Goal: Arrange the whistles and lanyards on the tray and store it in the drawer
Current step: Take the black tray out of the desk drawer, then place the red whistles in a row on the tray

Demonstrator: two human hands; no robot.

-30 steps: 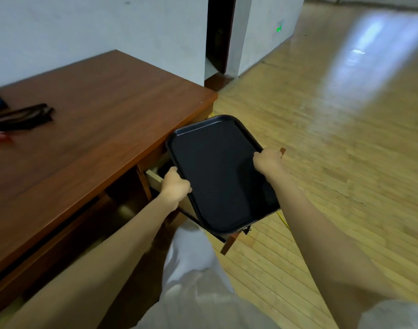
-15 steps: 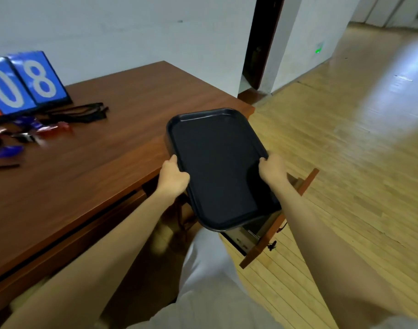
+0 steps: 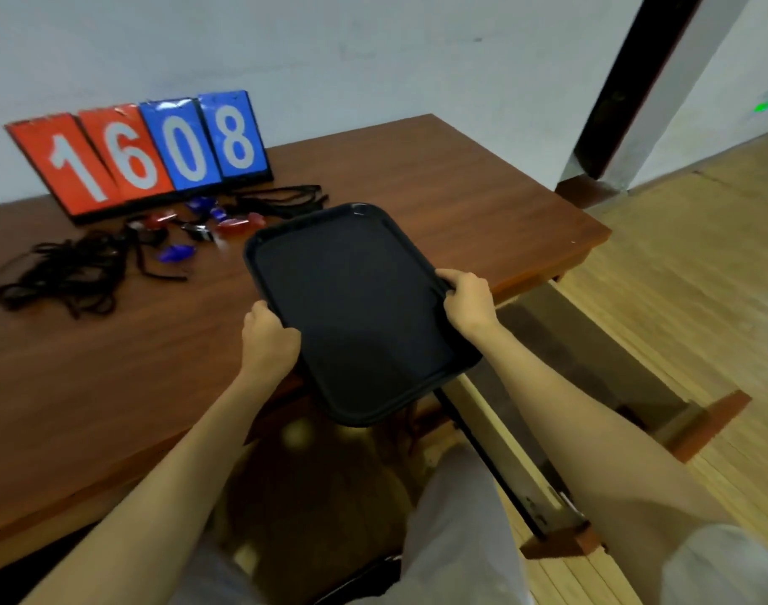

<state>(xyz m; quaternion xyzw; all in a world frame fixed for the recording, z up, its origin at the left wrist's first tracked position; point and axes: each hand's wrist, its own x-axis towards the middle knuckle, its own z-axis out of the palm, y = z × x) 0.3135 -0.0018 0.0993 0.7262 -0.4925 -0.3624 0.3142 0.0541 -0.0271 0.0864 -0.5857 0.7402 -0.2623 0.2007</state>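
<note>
An empty black tray [image 3: 356, 307] hangs tilted over the front edge of the wooden desk [image 3: 439, 185]. My left hand [image 3: 266, 338] grips its left rim and my right hand [image 3: 467, 299] grips its right rim. Red and blue whistles [image 3: 238, 223] lie scattered on the desk just beyond the tray. A tangle of black lanyards [image 3: 68, 272] lies at the left, and more lanyards [image 3: 286, 198] lie behind the whistles. The open drawer [image 3: 591, 386] juts out from the desk below the tray on the right.
A flip scoreboard [image 3: 142, 155] reading 1608 stands against the wall behind the whistles. The drawer's front panel [image 3: 705, 425] sticks out over the wooden floor. A dark doorway [image 3: 626, 93] is at the far right. My white-clad legs are below.
The tray has risen out of the drawer and moved left and forward over the desk edge. My view has swung left, bringing the scoreboard, whistles and lanyards into sight.
</note>
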